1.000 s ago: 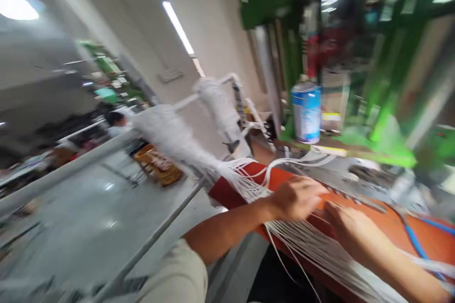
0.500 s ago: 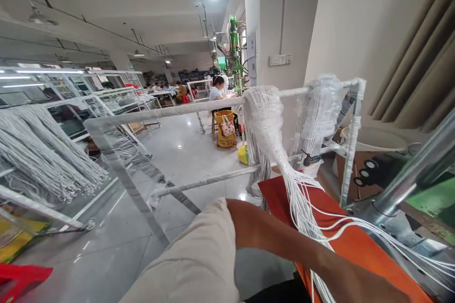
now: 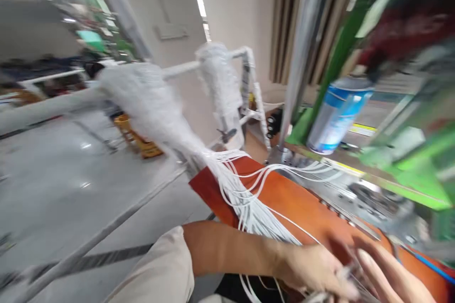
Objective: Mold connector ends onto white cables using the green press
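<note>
My left hand [image 3: 313, 267] is at the lower right, its fingers closed around pale cable ends. My right hand [image 3: 391, 270] meets it from the right, its fingers bent toward the same ends; motion blur hides whether they grip anything. A thick bundle of white cables [image 3: 245, 203] slopes down across the orange work surface [image 3: 287, 194] and passes under my left forearm. Several single white cables [image 3: 280, 168] branch off to the metal fixture [image 3: 377, 199] of the machine on the right.
A wrapped rack bar [image 3: 181, 70] carries the plastic-wrapped upper bundle [image 3: 142, 99] and a second wrapped bundle [image 3: 220, 80]. A blue and white spray can [image 3: 339, 116] stands by the green machine frame [image 3: 419, 189]. A metal column [image 3: 302, 57] rises behind the surface.
My view has swung right and down, so the machine, the spray can and both hands have come into sight. Before, only my left arm showed, reaching over the cables.
</note>
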{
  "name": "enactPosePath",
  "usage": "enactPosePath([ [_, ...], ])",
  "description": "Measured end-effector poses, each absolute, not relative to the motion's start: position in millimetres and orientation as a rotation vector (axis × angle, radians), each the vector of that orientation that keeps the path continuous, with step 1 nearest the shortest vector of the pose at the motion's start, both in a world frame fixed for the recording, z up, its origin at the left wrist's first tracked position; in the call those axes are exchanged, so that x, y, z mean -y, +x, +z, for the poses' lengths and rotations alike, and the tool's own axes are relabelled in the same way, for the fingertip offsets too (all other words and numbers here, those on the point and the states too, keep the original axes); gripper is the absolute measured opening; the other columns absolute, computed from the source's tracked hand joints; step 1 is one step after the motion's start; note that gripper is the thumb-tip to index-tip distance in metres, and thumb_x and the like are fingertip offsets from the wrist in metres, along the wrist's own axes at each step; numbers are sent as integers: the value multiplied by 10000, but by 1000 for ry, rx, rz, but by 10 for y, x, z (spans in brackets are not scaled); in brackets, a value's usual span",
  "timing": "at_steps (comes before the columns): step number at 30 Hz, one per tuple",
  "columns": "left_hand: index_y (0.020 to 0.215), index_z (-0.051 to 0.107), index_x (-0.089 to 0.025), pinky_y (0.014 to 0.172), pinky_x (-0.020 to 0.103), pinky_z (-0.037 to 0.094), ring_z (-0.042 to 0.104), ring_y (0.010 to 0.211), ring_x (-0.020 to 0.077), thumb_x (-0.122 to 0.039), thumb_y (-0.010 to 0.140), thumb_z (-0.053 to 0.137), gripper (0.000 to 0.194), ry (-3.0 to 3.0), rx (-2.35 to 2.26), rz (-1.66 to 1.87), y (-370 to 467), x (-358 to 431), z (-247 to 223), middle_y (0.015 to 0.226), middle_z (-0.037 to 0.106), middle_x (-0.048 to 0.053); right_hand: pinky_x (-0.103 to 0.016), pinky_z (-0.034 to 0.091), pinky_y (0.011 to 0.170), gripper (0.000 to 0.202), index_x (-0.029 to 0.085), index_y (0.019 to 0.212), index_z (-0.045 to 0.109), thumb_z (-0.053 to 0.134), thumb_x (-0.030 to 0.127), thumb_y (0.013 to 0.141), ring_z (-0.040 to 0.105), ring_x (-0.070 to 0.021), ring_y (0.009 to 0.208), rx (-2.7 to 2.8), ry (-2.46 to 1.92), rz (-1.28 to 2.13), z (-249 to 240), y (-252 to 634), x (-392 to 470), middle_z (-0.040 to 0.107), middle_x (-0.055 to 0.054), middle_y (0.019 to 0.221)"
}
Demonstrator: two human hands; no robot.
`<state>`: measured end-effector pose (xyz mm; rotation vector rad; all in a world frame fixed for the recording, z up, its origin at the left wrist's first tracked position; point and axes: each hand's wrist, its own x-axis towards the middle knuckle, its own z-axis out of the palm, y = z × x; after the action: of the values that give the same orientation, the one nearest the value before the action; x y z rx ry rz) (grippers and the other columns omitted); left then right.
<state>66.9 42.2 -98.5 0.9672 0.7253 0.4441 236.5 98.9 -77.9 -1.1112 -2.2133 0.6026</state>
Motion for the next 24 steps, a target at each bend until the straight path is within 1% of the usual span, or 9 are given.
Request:
enactPosePath([
  [1,766,666,-162,437,261,482,574,488,148,-497,827,749,351,861,-724,433,709,-553,-948,653,603,42,-465,594,927,408,359,1377,592,451,553,1047,650,-276,1185,2186,-1159,618,-842,2539,-929,654,-93,1339],
  [3,867,661,-143,402,183,346,444,425,75,-439,906,703,301,760,-762,489,709,-847,-865,616,535,-5,-483,586,963,451,311,1409,570,322,495,1079,658,-281,1189,2096,-1245,581,-983,2708,-905,671,-98,1328],
  [5,900,647,-132,385,158,180,274,392,29,-421,966,643,297,784,-815,569,625,-1112,-814,569,429,-59,-521,552,998,476,210,1412,554,314,443,1073,631,-317,1215,2029,-1328,377,-1124,2706,-992,655,-147,1340],
  [7,912,634,-128,382,162,127,229,395,24,-437,984,611,318,837,-903,648,506,-1277,-821,568,401,-75,-549,529,961,444,141,1378,564,351,357,1053,604,-361,1200,2072,-1442,106,-1225,2637,-1095,645,-191,1314],
  [10,910,640,-118,393,147,281,405,434,44,-476,945,638,360,985,-1070,744,379,-1322,-914,634,512,-35,-477,503,776,407,147,1323,614,361,176,1006,601,-352,1036,2248,-1638,-148,-1273,2562,-1134,673,-174,1137],
  [12,882,647,-116,416,166,382,491,459,69,-503,923,645,389,1100,-1140,747,357,-1276,-982,655,565,-8,-423,452,697,357,175,1247,652,389,176,1007,584,-328,946,2284,-1687,-191,-1265,2555,-1097,666,-146,1028],
  [17,724,561,-158,377,189,403,529,389,117,-548,947,568,449,1200,-1149,522,391,-1184,-1054,508,559,10,-352,439,688,259,199,1062,616,434,384,1066,623,-237,846,2162,-1523,199,-1275,2564,-1025,669,-73,960],
  [20,785,564,-163,381,198,425,554,400,126,-500,957,549,378,1175,-1124,474,390,-1182,-1050,559,597,18,-335,426,670,248,216,1040,594,435,405,1068,632,-206,740,2148,-1500,332,-1277,2541,-1016,670,-23,867],
  [24,792,551,-169,365,173,388,529,395,105,-428,951,537,304,1188,-1149,458,386,-1191,-1003,571,572,-6,-327,391,633,269,218,977,585,387,369,1080,639,-203,703,2238,-1446,307,-1228,2498,-1014,649,-13,809],
])
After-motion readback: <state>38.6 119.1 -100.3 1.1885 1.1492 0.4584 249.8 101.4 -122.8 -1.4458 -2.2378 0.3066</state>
